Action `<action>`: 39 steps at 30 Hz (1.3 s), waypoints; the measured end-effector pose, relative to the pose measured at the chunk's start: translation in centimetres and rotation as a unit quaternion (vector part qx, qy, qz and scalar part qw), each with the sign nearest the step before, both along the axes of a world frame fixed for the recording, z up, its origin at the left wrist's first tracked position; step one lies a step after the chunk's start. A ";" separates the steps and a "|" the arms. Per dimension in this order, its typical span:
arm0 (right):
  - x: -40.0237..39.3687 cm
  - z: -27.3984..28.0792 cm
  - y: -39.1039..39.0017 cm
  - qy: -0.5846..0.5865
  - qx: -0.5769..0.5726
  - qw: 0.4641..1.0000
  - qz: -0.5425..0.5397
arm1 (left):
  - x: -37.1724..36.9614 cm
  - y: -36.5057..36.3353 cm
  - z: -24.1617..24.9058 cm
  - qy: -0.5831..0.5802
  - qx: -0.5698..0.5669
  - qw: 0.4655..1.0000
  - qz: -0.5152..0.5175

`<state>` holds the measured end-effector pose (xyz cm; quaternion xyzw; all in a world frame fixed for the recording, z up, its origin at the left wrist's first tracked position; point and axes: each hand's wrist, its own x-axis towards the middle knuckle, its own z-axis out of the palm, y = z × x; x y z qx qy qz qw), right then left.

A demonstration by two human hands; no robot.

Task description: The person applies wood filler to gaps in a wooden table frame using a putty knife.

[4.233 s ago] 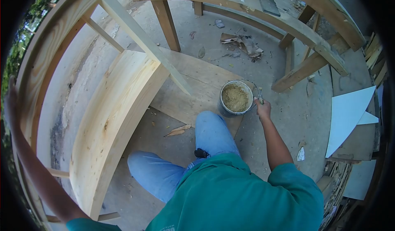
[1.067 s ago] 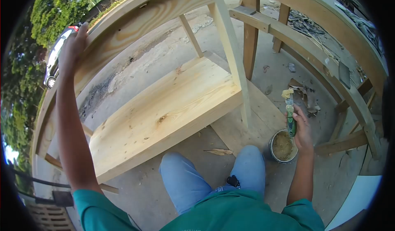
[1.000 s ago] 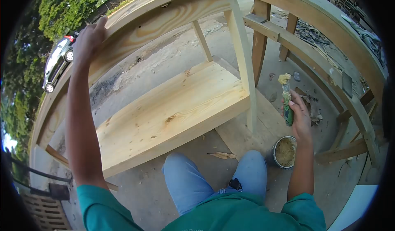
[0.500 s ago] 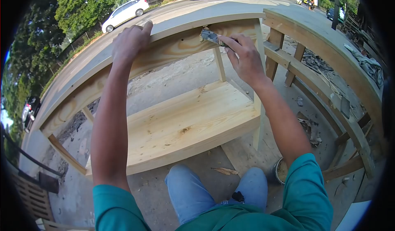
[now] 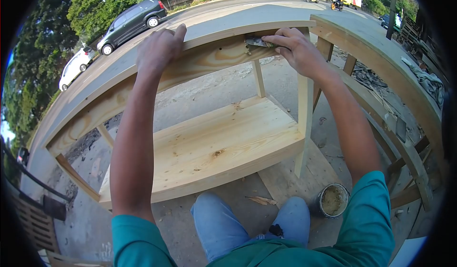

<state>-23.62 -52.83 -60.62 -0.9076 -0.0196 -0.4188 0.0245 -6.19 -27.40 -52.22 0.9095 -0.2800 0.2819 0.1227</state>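
The right hand (image 5: 301, 50) grips a scraper (image 5: 257, 42), its grey, paste-smeared blade against the pale, swirl-grained front of the desk (image 5: 204, 60), just left of that hand; the left hand (image 5: 161, 48) lies over the edge, grip unclear.

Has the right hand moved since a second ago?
Yes: judged against the near right leg, the right hand has gone from right of it, near the bucket, up and left to the front rail.
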 end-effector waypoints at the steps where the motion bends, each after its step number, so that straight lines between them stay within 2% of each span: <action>1: -0.2 0.4 0.0 0.021 0.012 1.000 0.004 | 0.0 0.0 0.0 0.000 -0.004 1.000 0.001; 4: -1.3 0.9 -0.5 0.074 0.018 0.997 -0.001 | 0.3 0.0 0.2 0.010 0.010 1.000 -0.002; 7: -2.5 0.0 0.2 0.078 0.079 0.994 0.005 | 0.4 -0.1 -0.1 -0.002 -0.006 1.000 -0.001; 11: -1.9 -3.6 3.4 -0.062 0.221 0.972 0.039 | 0.6 -0.1 -0.2 -0.005 -0.009 1.000 -0.005; 14: 0.3 -5.4 5.8 -0.116 0.327 0.936 0.059 | 0.3 0.0 -0.1 -0.011 -0.008 1.000 -0.010; 18: 2.5 -6.0 7.4 -0.193 0.165 0.966 -0.042 | 1.0 0.0 -0.3 -0.026 -0.012 0.999 -0.021; 22: 3.3 -5.6 8.7 -0.159 0.219 0.959 -0.089 | 1.1 0.1 -0.4 -0.030 -0.007 0.999 -0.029; 25: 2.7 -4.3 8.8 -0.106 0.201 0.966 -0.122 | 0.7 0.1 -0.1 -0.012 -0.002 1.000 -0.022; 28: 1.8 -3.0 7.6 -0.056 0.121 0.980 -0.150 | 0.6 0.1 -0.2 -0.009 -0.004 1.000 -0.012; 31: 0.4 -1.7 6.7 -0.045 0.126 0.986 -0.097 | 0.9 -0.1 0.0 0.013 0.004 1.000 -0.009; 34: -1.2 -1.5 8.2 -0.037 0.193 0.975 -0.107 | 0.6 0.0 0.0 0.000 -0.007 1.000 -0.008; 37: 0.0 -3.5 8.2 -0.128 0.178 0.974 -0.059 | 0.9 -0.1 -0.2 -0.011 -0.008 1.000 -0.011; 39: 0.9 -4.0 8.2 -0.144 0.169 0.973 -0.061 | 0.8 -0.1 -0.3 -0.017 -0.011 1.000 -0.013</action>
